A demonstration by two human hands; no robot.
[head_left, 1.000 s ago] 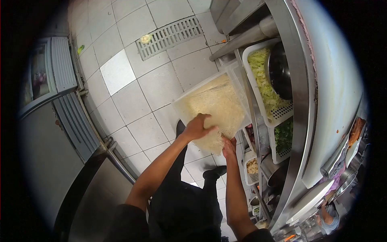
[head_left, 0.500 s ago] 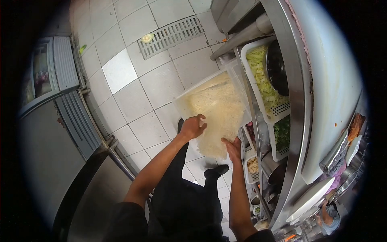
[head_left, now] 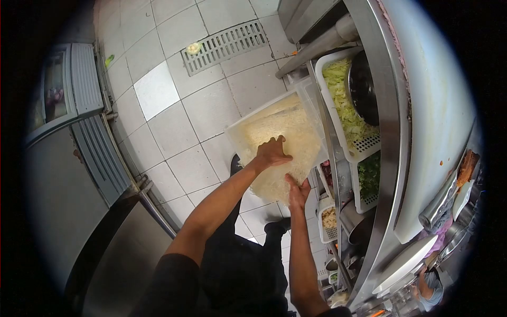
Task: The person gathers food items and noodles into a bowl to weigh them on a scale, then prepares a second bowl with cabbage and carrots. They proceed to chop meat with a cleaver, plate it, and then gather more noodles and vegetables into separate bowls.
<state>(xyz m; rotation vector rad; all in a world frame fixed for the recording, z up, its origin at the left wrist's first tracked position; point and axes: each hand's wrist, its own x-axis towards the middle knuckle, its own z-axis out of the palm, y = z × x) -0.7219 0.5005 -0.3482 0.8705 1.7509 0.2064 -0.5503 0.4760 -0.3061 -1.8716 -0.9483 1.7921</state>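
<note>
From here I see a long table to the right of both hands. Under it, a white basket holds cut greens and a dark bowl, so that side is blocked. A floor drain is well ahead of the hands. The pale, crumbly food lies in a clear tub, right under the left hand, whose fingers are spread wide. It also runs beside the right hand; I can't tell if that one holds any.
</note>
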